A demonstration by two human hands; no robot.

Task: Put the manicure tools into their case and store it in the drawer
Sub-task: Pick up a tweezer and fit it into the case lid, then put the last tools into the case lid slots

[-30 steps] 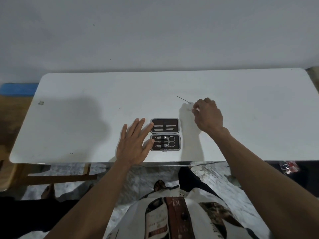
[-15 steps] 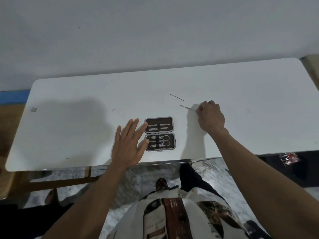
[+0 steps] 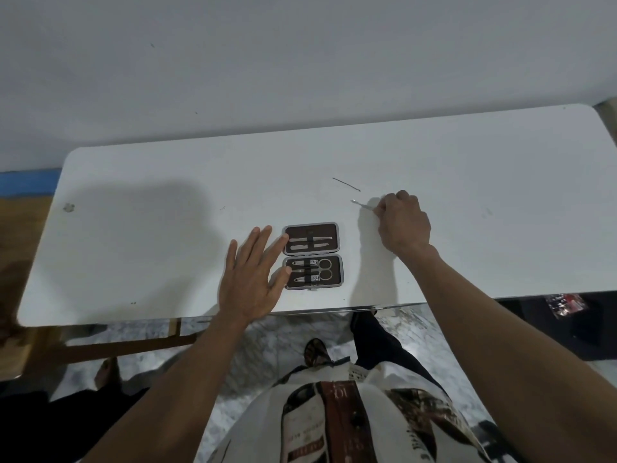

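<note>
White table (image 3: 467, 155); brown-lined, grey-edged case (image 3: 313, 256) (silver tools (image 3: 311, 243), apparently); marbled grey floor (image 3: 267, 342).

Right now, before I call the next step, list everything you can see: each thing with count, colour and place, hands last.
table: 1, white, fills mid-frame against the pale wall
manicure case: 1, brown lining with grey rim, open flat near the table's front edge
tools in case: several, silvery, strapped in both halves, scissors in the near half
thin tool: 1, silvery, pinched in the right hand, tip pointing left
dark line: 1, thin, on the table beyond that tool; cannot tell whether tool or shadow
left hand: 1, open, fingers spread, at the case's left edge
right hand: 1, closed on the thin tool
</note>
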